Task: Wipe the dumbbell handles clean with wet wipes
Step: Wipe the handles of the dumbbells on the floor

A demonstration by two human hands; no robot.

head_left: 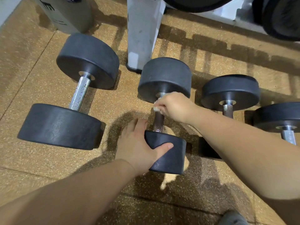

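right hand (174,107), grip clenched, pinches a small white wet wipe (156,108) round the dark knurled steel handle (158,122); left hand (138,146), grip wide, clasps the black rubber dumbbell head (168,153) just below.

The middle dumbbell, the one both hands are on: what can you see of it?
The middle dumbbell lies on the speckled tan floor, its length running away from the camera. It has two thick, round, matt black heads that look like rubber, the far head and the near head, joined by a dark, brownish, dull handle. The left hand grips the near head, thumb across its rim. The right hand holds a white wipe at the handle's far end.
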